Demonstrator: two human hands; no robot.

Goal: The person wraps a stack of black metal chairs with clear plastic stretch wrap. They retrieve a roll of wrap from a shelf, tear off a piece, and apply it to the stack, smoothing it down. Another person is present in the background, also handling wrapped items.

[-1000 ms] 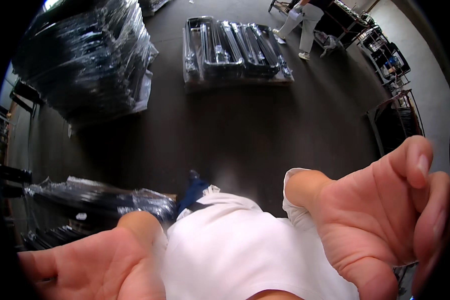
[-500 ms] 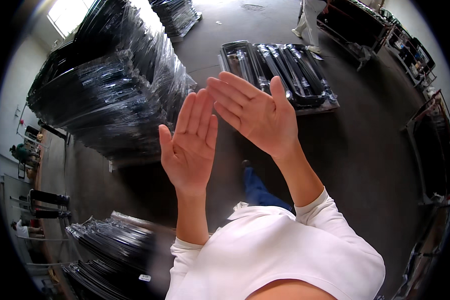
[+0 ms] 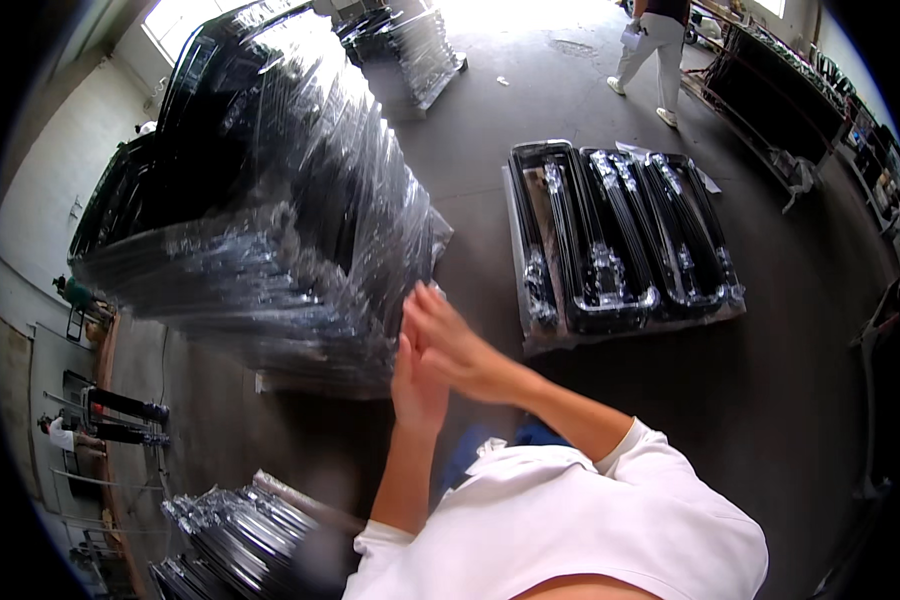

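In front of my chest, my left hand and my right hand are brought together. The right palm lies across the fingers of the left, partly hiding them. Both hands look flat, with fingers stretched out, and I see nothing held in either. Just beyond my fingertips stands a tall stack of black frames wrapped in clear film; whether the fingertips touch it I cannot tell. To the right of my hands, low rows of black frames, partly bound with clear film, lie on a pallet on the floor.
At the lower left is another pile of film-wrapped black parts. A further wrapped stack stands at the back. A person in light trousers walks at the far right, near a long dark rack.
My hands, apart with palms showing, have come together and the right one has turned over the left. The view has shifted, showing more of the far floor and the walking person.
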